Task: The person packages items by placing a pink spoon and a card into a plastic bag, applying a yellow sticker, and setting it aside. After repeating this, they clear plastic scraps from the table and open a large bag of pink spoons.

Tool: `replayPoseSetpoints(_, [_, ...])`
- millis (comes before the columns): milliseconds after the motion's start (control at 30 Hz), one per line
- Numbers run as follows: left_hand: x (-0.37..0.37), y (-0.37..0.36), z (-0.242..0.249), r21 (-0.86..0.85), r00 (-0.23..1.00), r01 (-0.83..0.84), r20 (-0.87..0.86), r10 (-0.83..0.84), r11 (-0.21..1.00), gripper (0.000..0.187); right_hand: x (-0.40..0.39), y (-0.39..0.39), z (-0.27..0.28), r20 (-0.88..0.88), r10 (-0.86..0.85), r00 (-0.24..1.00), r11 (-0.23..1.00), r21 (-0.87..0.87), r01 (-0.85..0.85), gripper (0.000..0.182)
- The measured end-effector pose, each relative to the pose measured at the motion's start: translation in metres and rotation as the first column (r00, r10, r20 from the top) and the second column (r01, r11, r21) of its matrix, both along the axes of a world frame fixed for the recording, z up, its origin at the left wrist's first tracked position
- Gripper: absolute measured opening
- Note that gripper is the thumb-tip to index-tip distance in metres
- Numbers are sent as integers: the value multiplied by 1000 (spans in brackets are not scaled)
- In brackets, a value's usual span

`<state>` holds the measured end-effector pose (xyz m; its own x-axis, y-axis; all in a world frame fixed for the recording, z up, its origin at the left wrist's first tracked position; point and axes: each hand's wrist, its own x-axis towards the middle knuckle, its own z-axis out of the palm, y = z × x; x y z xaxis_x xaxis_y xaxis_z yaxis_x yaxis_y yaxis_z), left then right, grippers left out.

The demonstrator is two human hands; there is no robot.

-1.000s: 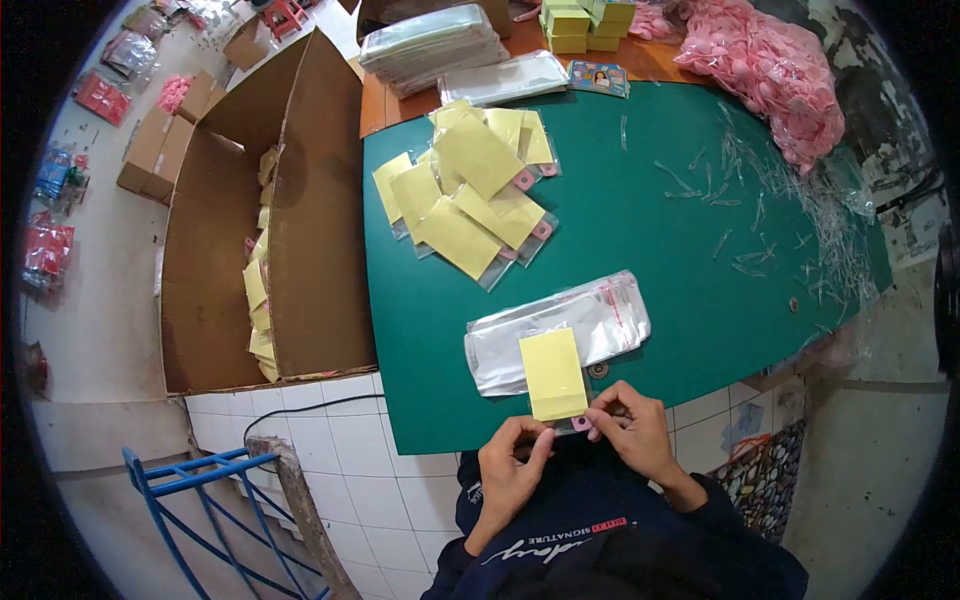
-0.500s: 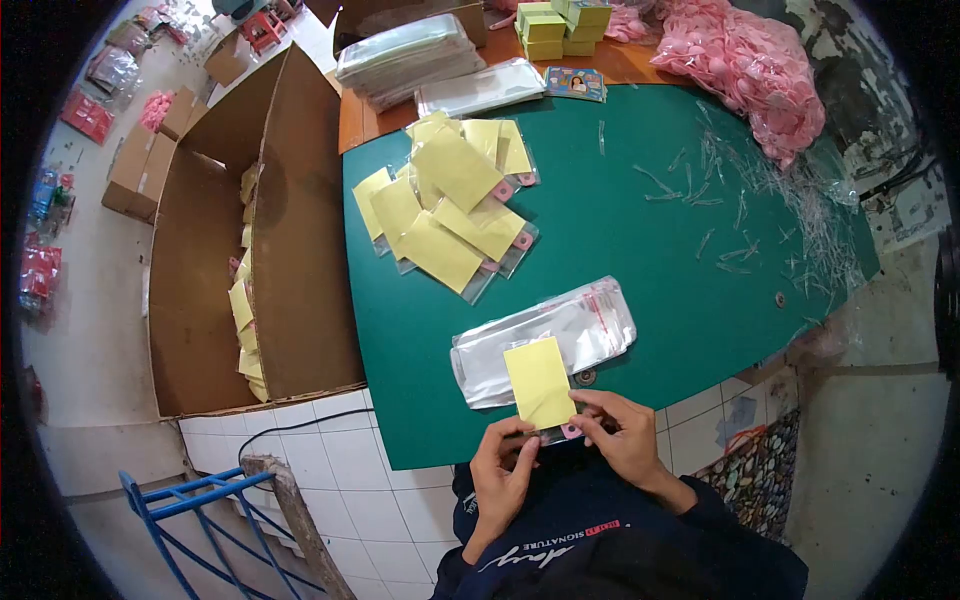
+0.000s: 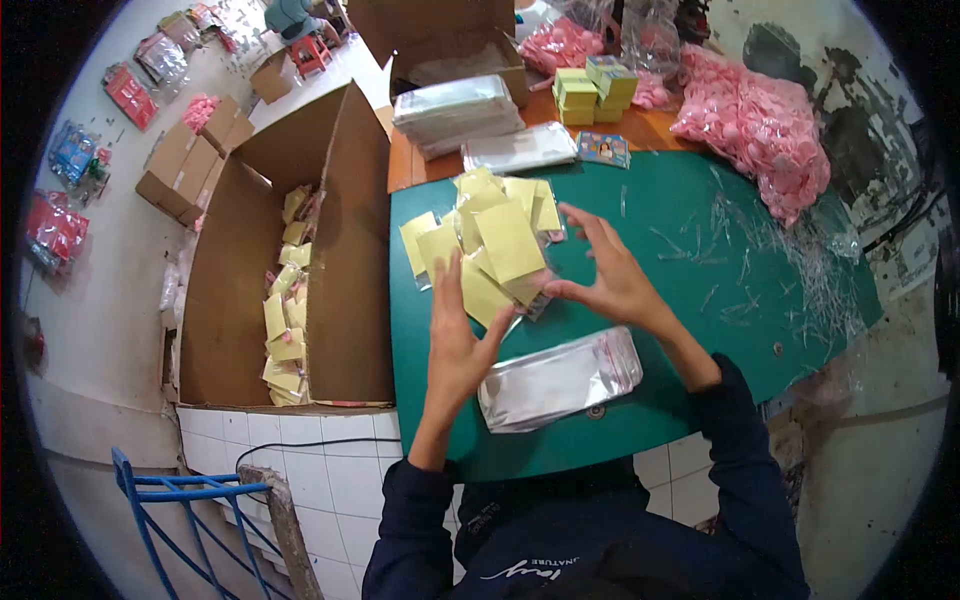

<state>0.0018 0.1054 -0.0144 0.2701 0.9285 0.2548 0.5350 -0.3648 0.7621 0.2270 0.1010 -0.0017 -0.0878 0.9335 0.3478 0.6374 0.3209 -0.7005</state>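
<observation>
Both of my hands reach forward over the green table, one on each side of a loose pile of yellow cards in clear plastic bags (image 3: 510,240). My left hand (image 3: 460,335) is at the pile's near left, fingers apart and thumb spread. At its right side, my right hand (image 3: 615,275) is open too, with the thumb tip by the lower edge of the pile. Neither hand holds anything. Closer to me lies a stack of clear plastic bags (image 3: 560,382) with a pink-marked strip at its right end.
A tall cardboard box (image 3: 350,260) holding several yellow packets stands left of the table (image 3: 700,300). Along the back are stacked plastic sleeves (image 3: 458,115), yellow card blocks (image 3: 592,92) and a bag of pink pieces (image 3: 755,125). Thin clear strips (image 3: 815,260) litter the right side. A person sits far off.
The yellow card packet that was between my hands over the bag stack is released. Both hands have moved forward to the pile and spread open. The view has shifted.
</observation>
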Motion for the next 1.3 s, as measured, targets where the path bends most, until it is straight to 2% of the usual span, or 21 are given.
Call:
replayPoseSetpoints(67, [-6, 23, -21, -52, 960, -149, -246, 132, 987, 95, 4, 40, -32, 3, -14, 1000, 995, -100, 14, 105])
replayPoseSetpoints(100, [-5, 39, -44, -20, 935, -188, -309, 173, 982, 97, 2, 56, -45, 4, -20, 1000, 988, -151, 20, 112])
replayPoseSetpoints(167, [-1, 67, -83, 52, 864, -269, -428, 265, 962, 100, -13, 79, -63, 238, -112, 965, 953, -250, 173, 118])
replayPoseSetpoints(200, [4, 73, -72, -8, 874, -242, -436, 214, 970, 96, -21, 89, -68, 355, -147, 923, 926, -279, 255, 120])
replayPoseSetpoints(300, [18, 109, -92, 39, 944, -281, -170, 284, 959, 92, -37, 102, -82, 340, -205, 918, 957, -129, 261, 119])
replayPoseSetpoints(333, [22, 118, -100, 43, 957, -264, -111, 267, 964, 89, -39, 103, -66, 274, -140, 951, 966, -173, 192, 110])
replayPoseSetpoints(433, [35, 125, -90, 11, 975, -207, 84, 205, 978, 81, -38, 116, -93, -141, -31, 989, 999, 14, 34, 102])
replayPoseSetpoints(500, [39, 126, -87, 57, 957, -229, 197, 214, 972, 79, -48, 110, -80, -359, 27, 933, 999, -26, -39, 96])
replayPoseSetpoints(533, [38, 125, -84, 11, 941, -229, 257, 219, 973, 79, -51, 107, -74, -463, 38, 886, 996, -49, -69, 94])
replayPoseSetpoints(600, [37, 117, -73, -79, 901, -204, 374, 219, 976, 78, -51, 108, -76, -531, 25, 847, 987, -120, -104, 92])
replayPoseSetpoints(700, [34, 114, -71, -49, 851, -214, 481, 211, 976, 79, -64, 102, -67, -640, -7, 768, 974, -179, -140, 89])
replayPoseSetpoints(767, [32, 110, -68, -8, 839, -230, 504, 202, 973, 79, -70, 97, -66, -695, -24, 719, 972, -183, -145, 88])
replayPoseSetpoints(867, [32, 100, -55, 4, 799, -219, 575, 177, 976, 78, -76, 83, -51, -700, -47, 712, 974, -191, -123, 87])
replayPoseSetpoints(933, [29, 93, -42, -24, 777, -181, 609, 158, 983, 78, -77, 76, -41, -679, -30, 734, 981, -162, -109, 87])
replayPoseSetpoints(1067, [19, 77, -5, 67, 770, -210, 627, 122, 975, 79, -92, 53, 9, -644, -14, 765, 989, -121, -83, 88])
replayPoseSetpoints(1167, [-2, 55, 43, 186, 770, -309, 624, 131, 933, 79, -107, 44, 41, -626, 50, 779, 992, -58, -110, 90])
replayPoseSetpoints(1233, [-27, 44, 83, 311, 810, -432, 545, 214, 847, 78, -133, 43, 79, -648, 211, 732, 971, 55, -231, 93])
replayPoseSetpoints(1300, [-55, 50, 114, 336, 726, -430, 681, 99, 838, 71, -162, 52, 117, -603, 313, 734, 941, 93, -324, 90])
